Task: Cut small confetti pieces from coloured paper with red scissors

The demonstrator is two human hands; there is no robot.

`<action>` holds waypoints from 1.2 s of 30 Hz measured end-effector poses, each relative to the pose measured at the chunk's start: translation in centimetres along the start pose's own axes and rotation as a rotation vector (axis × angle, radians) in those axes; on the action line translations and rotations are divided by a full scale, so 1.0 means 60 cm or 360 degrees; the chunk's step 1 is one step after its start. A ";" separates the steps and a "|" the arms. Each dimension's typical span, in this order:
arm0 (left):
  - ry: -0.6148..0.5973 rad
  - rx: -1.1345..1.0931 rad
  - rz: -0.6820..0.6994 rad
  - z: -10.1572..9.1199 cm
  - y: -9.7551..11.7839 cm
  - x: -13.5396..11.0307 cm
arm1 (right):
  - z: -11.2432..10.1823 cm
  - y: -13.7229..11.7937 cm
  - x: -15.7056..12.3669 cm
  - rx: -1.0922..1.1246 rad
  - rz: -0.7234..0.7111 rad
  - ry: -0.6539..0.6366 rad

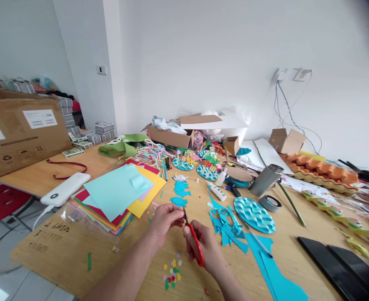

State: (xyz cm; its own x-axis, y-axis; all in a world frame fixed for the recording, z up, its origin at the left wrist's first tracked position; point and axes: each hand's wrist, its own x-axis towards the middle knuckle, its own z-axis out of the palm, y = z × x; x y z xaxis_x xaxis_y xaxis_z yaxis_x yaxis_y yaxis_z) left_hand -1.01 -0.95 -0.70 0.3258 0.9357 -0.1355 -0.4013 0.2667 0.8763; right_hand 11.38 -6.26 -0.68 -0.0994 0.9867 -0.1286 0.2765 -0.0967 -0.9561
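Red-handled scissors (196,244) are in my right hand (205,246), with the blades pointing away from me. My left hand (165,220) is closed in a pinch beside the blade tips; whatever lies between its fingertips is too small or hidden to make out. Just beyond the fingertips is a blue paper fish (178,201). Further back lie more blue fish cut-outs (182,188) and a pale, patterned cut-out (180,178). Small coloured paper dots (172,276) are scattered on the table below my hands.
Blue paper scraps (228,228) and a wave-patterned blue oval (254,214) lie to the right, near a grey flask (266,180) and a glue bottle (218,192). Stacked coloured paper (115,192) and a white power bank (65,188) are on the left.
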 end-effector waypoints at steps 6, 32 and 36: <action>-0.0007 0.0018 -0.0007 -0.001 0.001 0.000 | -0.002 0.001 0.000 0.0016 -0.0007 -0.0019; -0.0003 -0.0005 -0.0035 -0.002 0.007 0.000 | -0.001 -0.003 -0.002 0.0017 -0.0015 -0.0031; 0.0003 -0.0034 -0.0043 -0.003 0.008 0.000 | -0.001 -0.004 -0.002 0.0013 -0.0013 -0.0022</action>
State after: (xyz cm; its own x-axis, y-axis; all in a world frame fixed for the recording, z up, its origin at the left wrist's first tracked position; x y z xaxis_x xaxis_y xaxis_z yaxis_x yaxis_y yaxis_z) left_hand -1.34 -0.79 -0.38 0.3351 0.9285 -0.1600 -0.4107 0.2968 0.8621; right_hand 11.40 -6.36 -0.39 -0.1151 0.9855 -0.1243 0.2679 -0.0897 -0.9593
